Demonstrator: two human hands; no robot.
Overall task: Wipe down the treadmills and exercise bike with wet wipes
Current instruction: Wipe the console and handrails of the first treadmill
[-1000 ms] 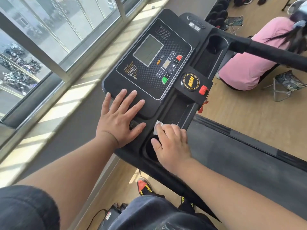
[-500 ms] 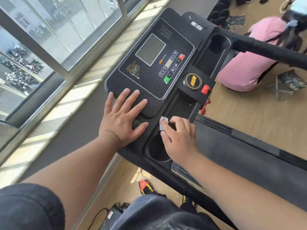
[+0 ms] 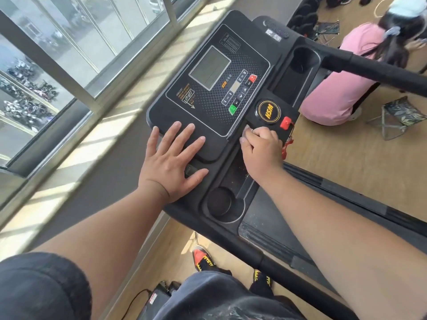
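A black treadmill console (image 3: 208, 105) with a grey screen, buttons and a yellow HSM dial fills the middle of the view. My left hand (image 3: 173, 160) lies flat with spread fingers on the console's near left corner. My right hand (image 3: 261, 151) has its fingers curled over a white wet wipe (image 3: 246, 132), pressing it on the console just below the dial, beside the red safety key (image 3: 286, 122). Most of the wipe is hidden under the fingers. An empty round cup holder (image 3: 219, 202) sits below my right wrist.
A window wall and sill (image 3: 92, 88) run along the left. The treadmill's handrail (image 3: 381, 72) reaches right, its belt (image 3: 346, 215) lower right. A person in pink (image 3: 342, 88) crouches on the wooden floor beyond, by a folding stool (image 3: 402, 114). My shoes (image 3: 203, 259) stand below.
My right hand has slid the wipe up from beside the near cup holder along the tray to just under the dial. My left hand stays flat on the console.
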